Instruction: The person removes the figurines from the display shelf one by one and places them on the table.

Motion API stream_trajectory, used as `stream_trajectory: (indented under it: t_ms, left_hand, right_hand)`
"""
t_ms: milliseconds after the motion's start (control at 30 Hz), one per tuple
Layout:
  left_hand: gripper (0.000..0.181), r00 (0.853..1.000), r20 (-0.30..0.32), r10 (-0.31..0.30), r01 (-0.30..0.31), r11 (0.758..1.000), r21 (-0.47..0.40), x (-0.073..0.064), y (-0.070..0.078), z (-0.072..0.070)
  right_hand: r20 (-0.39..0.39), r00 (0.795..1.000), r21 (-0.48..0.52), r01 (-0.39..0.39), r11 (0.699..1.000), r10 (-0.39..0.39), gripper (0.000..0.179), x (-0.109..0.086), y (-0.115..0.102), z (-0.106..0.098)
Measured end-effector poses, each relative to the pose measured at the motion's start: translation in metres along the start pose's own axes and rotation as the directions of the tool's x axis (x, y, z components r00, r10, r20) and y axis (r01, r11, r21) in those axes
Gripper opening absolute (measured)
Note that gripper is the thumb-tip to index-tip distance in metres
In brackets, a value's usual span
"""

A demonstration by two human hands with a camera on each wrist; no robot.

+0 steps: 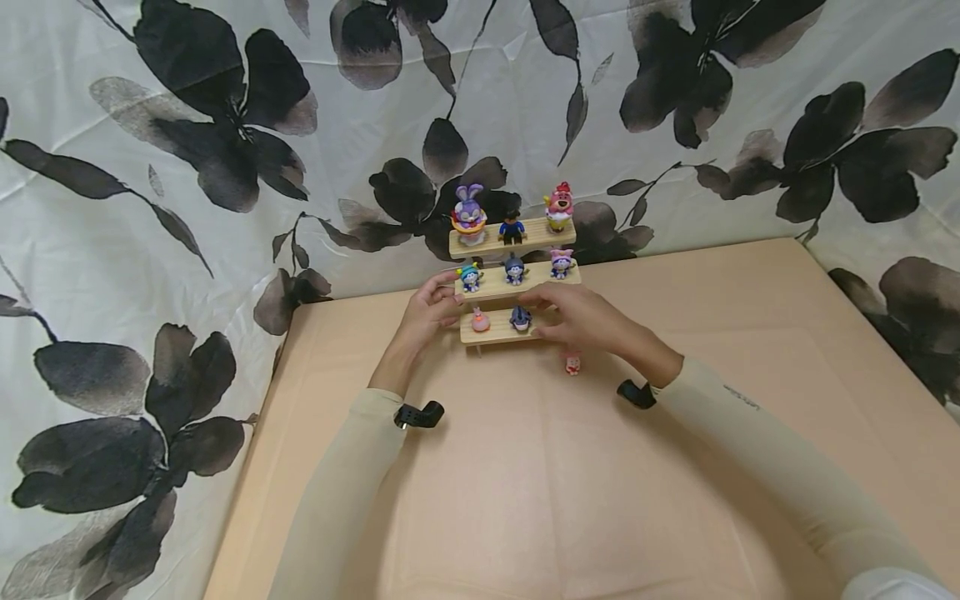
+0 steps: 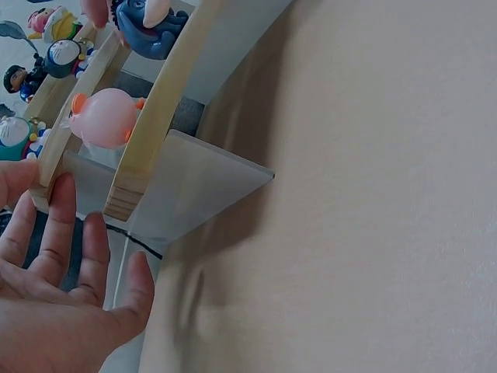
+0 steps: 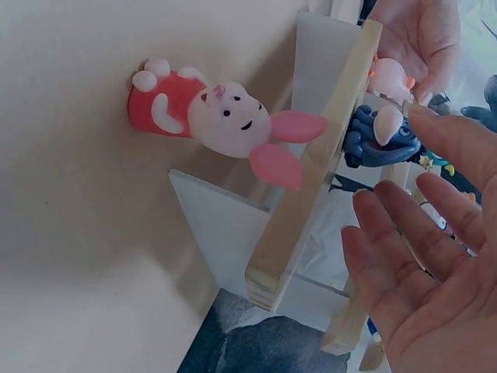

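A three-tier wooden display stand (image 1: 491, 335) with pale side panels holds small toy figures. My left hand (image 1: 431, 310) is at the left end of its middle tier, thumb in front and fingers beside the plank end, holding it. My right hand (image 3: 435, 272) spreads its fingers over the right part of the bottom tier, palm empty. Its thumb tip is close to a blue donkey figure (image 3: 380, 141); contact is unclear. Left of the donkey sits a round pink figure (image 2: 107, 118). On the table before the stand is a pink piglet figure (image 3: 225, 124) in red.
Three small blue-clad figures, one of them in the centre (image 1: 513, 270), stand along the middle tier. The top tier bears a purple rabbit figure (image 1: 470, 212), a dark-haired figure (image 1: 512, 228) and a pink bear figure (image 1: 559, 207). A floral cloth (image 1: 300, 167) hangs behind the tan table (image 1: 525, 500).
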State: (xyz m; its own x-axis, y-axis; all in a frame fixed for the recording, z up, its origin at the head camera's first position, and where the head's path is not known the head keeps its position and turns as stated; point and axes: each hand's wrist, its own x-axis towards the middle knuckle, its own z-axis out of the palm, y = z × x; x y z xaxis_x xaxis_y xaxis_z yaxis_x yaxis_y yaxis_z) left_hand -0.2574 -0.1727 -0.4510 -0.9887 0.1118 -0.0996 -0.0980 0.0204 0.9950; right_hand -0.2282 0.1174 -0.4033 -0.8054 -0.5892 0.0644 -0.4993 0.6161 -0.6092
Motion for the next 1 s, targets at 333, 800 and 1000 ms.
stream_trajectory:
  t_ms: [333, 800, 1000]
  left_hand:
    - [0.046, 1.0, 0.003, 0.008, -0.008, 1.0, 0.004, -0.001, -0.001, -0.001]
    - [0.044, 1.0, -0.004, 0.019, -0.019, 1.0, 0.011, -0.002, -0.002, 0.001]
    - [0.044, 1.0, -0.005, 0.017, -0.017, 1.0, 0.008, -0.001, -0.002, 0.001]
  right_hand:
    - [0.041, 0.999, -0.031, -0.016, 0.999, 0.017, 0.054, 0.006, 0.0, 0.007]
    - [0.045, 0.999, -0.1, 0.006, 0.995, -0.001, 0.048, 0.012, -0.002, 0.015]
    - [0.038, 0.999, -0.124, 0.015, 0.992, -0.011, 0.048, 0.013, -0.003, 0.016]
